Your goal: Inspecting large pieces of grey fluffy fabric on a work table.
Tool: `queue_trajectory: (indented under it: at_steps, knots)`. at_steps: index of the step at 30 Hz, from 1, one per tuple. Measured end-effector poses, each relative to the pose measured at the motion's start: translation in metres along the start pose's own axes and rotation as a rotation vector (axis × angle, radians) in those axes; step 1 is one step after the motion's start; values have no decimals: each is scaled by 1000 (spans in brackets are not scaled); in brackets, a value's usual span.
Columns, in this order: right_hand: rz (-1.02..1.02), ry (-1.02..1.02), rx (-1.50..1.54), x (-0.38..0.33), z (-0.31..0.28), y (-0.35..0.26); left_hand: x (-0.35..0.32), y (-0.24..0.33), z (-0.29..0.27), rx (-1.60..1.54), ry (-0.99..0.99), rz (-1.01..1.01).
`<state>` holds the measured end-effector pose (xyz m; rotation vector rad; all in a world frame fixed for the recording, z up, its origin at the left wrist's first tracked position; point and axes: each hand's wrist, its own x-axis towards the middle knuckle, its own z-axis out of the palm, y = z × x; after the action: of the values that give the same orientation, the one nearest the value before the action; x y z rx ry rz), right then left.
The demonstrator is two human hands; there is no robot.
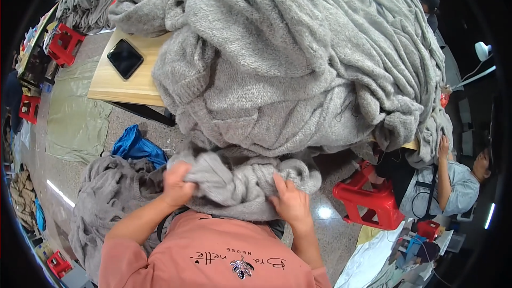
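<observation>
A bunched grey knitted garment (240, 181) lies in the person's lap, just below the near edge of the tabletop (125, 82). The left hand (176, 184) is closed in a fist around a fold at the garment's left end; the right hand (289, 202) grips its right end with fingers curled into the knit. A large heap of grey knitwear (298, 58) covers most of the tabletop. A dark phone (125, 58) lies near the tabletop's left corner.
</observation>
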<state>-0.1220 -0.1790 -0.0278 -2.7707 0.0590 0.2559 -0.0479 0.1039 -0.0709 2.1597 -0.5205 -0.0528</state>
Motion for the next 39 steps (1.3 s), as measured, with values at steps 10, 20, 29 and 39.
queue_trajectory:
  at_steps: [10,20,29,39]
  knots:
    - [187,157,55,-16,49,68,-9,-13,-8,126,-143,-10]
    - [18,347,251,-25,-29,18,35,45,7,-442,-228,-116]
    - [-197,48,948,-5,-11,-40,39,85,36,-625,-218,168]
    - [-103,-128,999,2,-8,-42,23,73,48,-661,-357,30]
